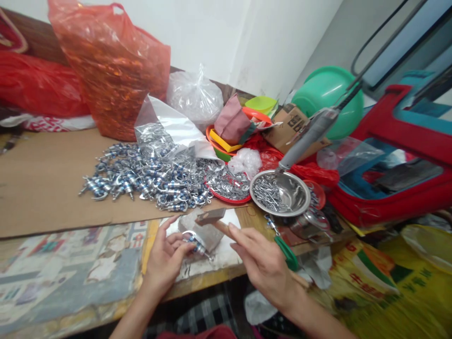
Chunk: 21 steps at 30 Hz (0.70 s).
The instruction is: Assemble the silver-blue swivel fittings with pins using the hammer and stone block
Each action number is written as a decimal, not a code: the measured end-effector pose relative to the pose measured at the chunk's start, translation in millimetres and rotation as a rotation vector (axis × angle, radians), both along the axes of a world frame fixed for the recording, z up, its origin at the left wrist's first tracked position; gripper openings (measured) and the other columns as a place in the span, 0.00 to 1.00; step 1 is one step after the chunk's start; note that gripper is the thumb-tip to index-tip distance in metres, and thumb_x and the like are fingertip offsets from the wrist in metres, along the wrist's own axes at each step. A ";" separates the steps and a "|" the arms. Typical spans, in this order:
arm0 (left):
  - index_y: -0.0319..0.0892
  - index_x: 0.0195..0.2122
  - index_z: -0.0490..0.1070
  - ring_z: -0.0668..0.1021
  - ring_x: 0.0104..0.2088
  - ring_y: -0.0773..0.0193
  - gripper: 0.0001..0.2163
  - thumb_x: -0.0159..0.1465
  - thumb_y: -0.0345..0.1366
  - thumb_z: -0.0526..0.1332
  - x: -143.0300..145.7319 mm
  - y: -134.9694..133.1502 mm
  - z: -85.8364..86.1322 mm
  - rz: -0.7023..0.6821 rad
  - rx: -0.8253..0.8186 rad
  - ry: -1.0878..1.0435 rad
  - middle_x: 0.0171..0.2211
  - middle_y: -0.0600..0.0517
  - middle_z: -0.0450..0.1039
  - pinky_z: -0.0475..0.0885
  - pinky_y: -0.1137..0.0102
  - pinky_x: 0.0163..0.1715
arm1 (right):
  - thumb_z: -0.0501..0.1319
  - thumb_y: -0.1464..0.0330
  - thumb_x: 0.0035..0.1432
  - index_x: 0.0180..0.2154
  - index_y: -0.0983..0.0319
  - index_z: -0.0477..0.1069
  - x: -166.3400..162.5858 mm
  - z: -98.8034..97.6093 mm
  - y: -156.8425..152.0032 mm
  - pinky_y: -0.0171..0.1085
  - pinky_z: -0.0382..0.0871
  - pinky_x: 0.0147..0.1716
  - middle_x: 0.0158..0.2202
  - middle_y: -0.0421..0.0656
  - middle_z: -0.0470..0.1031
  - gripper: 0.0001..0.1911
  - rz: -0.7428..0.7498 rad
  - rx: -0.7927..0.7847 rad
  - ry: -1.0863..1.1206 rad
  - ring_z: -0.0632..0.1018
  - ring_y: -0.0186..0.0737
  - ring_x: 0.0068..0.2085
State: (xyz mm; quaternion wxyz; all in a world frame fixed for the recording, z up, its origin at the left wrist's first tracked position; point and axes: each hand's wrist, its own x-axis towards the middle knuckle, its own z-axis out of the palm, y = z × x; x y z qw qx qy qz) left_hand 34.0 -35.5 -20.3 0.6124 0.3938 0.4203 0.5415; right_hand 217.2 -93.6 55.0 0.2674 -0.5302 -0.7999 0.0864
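My left hand pinches a small metal clasp with a blue band against a grey stone block at the table's front edge. My right hand grips the wooden handle of a small hammer, whose head hovers just above the block. A large pile of the same blue-banded metal clasps lies on the brown cardboard behind the block.
A steel bowl of small metal pins and a red dish of metal pieces stand behind my right hand. An orange plastic bag, clear bags, coloured trays, a green basin and red stools crowd the back and right.
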 end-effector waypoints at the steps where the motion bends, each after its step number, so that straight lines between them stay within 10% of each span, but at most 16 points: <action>1: 0.44 0.51 0.54 0.76 0.25 0.66 0.31 0.47 0.30 0.64 0.1 0.1 -0.1 -0.002 0.002 -0.004 0.24 0.57 0.71 0.74 0.71 0.26 | 0.47 0.77 0.57 0.56 0.55 0.55 -1.4 -2.5 0.7 0.34 0.68 0.35 0.39 0.44 0.71 0.25 0.005 -0.001 -0.046 0.73 0.36 0.36; 21: 0.45 0.51 0.53 0.76 0.24 0.65 0.31 0.46 0.31 0.64 -0.4 1.5 5.8 -0.043 -0.047 -0.006 0.23 0.58 0.71 0.73 0.70 0.25 | 0.48 0.77 0.57 0.55 0.55 0.57 -1.9 -20.5 0.2 0.33 0.68 0.33 0.34 0.43 0.72 0.25 -0.032 -0.031 -0.051 0.73 0.36 0.33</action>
